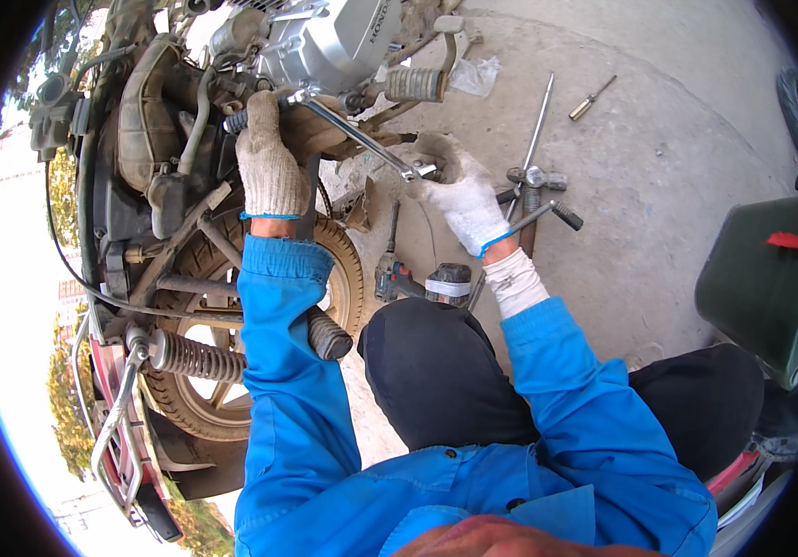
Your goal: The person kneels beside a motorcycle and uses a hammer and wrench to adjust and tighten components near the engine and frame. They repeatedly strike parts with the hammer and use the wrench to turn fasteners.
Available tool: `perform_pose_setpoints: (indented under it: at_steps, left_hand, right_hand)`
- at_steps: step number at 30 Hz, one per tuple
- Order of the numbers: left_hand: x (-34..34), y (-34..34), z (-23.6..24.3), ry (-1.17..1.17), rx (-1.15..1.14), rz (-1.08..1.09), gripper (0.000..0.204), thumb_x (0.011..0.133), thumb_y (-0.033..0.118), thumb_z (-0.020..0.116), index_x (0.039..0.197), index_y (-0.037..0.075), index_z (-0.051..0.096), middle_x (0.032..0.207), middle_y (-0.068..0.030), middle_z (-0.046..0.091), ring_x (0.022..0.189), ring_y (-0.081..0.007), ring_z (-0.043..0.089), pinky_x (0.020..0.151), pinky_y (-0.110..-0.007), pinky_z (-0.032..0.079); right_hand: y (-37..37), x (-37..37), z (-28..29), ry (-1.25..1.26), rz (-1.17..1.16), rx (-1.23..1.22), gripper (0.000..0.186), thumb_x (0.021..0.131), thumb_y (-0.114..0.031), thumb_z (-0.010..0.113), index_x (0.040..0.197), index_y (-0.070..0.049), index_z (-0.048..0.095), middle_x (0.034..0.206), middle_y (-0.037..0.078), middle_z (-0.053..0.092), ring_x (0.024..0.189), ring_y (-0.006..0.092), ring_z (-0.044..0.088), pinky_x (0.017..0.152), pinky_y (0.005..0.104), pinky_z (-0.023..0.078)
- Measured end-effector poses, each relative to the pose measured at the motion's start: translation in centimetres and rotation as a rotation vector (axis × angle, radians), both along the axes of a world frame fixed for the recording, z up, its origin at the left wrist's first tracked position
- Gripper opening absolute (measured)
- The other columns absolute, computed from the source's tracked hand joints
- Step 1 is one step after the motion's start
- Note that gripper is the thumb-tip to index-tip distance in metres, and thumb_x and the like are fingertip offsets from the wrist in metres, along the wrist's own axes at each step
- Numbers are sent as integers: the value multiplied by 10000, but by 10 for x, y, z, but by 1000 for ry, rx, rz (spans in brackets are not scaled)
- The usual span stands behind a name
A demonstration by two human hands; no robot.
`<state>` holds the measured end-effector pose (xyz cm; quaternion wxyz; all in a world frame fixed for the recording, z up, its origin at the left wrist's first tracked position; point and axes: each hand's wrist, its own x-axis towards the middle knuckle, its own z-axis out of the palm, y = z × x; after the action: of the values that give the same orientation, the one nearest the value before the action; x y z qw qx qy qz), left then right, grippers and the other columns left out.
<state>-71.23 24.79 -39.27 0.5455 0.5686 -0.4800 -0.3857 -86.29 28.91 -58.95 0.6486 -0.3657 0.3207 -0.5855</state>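
Observation:
A long chrome wrench (357,130) slants beneath the silver motorcycle engine (325,46). My right hand (462,197), in a whitish knit glove, is closed around the wrench's near end. My left hand (271,167), in a matching glove, is up against the underside of the engine, beside the wrench's far end. Its thumb points up and the fingers curl in; what they grip is partly hidden. A ribbed footpeg (415,85) sticks out just right of the engine. Below my left wrist is the rear wheel (348,255).
On the concrete lie a screwdriver (592,98), a long metal rod (540,121), several handled tools around a T-handle (536,176), a power drill (390,277), a battery pack (448,282) and a clear plastic bag (476,76). A dark green bin (756,278) stands at right.

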Motion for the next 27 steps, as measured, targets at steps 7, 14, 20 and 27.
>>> perform_pose_setpoints:
  at_steps: [7,14,20,27]
  left_hand:
    - [6,-4,-3,5,-75,12,523,1137,472,439,1185,-2,656,1008,-256,778,818,-345,788,639,-403,683]
    - [18,-11,-5,140,-133,105,590,1137,531,403,1155,-4,651,992,-273,771,787,-372,777,615,-409,681]
    - [19,-13,-5,205,-160,150,682,1127,595,376,1160,-33,638,1027,-287,764,840,-406,773,611,-405,665]
    - [21,-11,-5,141,-217,125,653,1130,585,373,1180,-14,629,1027,-293,759,852,-406,773,655,-443,680]
  right_hand:
    - [-2,6,-3,78,-27,11,627,819,-149,850,1381,27,635,1248,166,729,1120,211,712,979,355,576]
    - [-6,11,11,16,-58,103,560,837,-146,842,1344,3,658,1185,131,744,1071,177,717,951,330,576]
    - [-8,9,17,-142,-80,9,512,863,-99,811,1344,-10,663,1180,118,733,1099,154,687,982,307,551]
    - [-13,5,19,-9,-92,-43,503,884,11,758,1374,7,646,1210,76,718,1075,143,678,958,312,567]
